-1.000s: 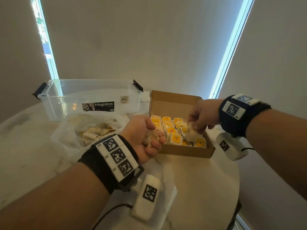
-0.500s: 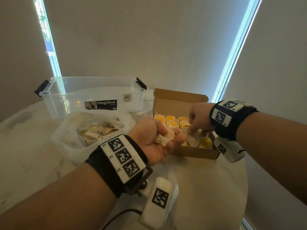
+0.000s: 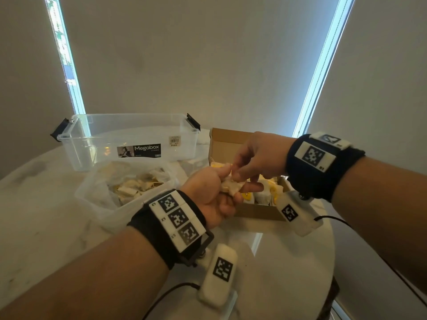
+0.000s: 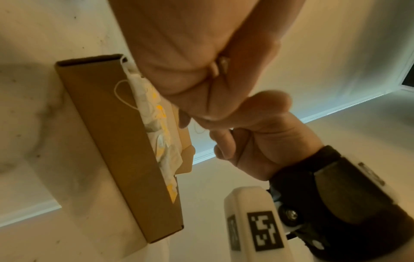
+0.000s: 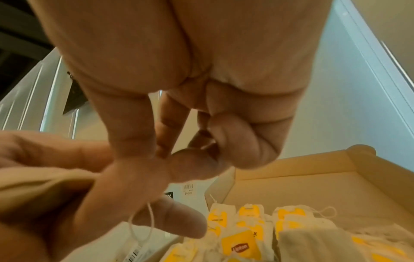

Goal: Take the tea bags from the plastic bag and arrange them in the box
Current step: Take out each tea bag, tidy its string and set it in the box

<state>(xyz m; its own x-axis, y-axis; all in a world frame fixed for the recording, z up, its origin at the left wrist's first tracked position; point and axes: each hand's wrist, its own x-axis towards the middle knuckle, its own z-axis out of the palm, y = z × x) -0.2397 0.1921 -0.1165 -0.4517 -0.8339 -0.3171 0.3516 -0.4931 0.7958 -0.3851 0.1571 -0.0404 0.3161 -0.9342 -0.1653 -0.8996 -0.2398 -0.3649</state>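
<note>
One round marble table (image 3: pixel 46 215) is carrying everything, and on it one clear storage tub (image 3: pixel 129 139) with black clips is standing at the far side. Just in front of the tub, one plastic bag (image 3: pixel 97 195) is lying open with a heap of loose tea bags (image 3: pixel 136 188) inside, too jumbled to count. To the right of the bag, one cardboard box (image 3: pixel 256 212) is sitting with its lid flap standing up, and rows of tea bags with yellow tags (image 5: pixel 243 242) are lining its floor; the hands are covering part of them, so the number cannot be told. Two hands are meeting above the near left corner of the box. The left hand (image 3: pixel 208 195) is curling its fingers around a small bunch of tea bags (image 3: pixel 231 187), how many cannot be told. The right hand (image 3: pixel 256 158) is reaching down into that bunch and pinching it between thumb and forefinger. One thin white string (image 5: pixel 143 225) is dangling in a loop below the left fingers.
</note>
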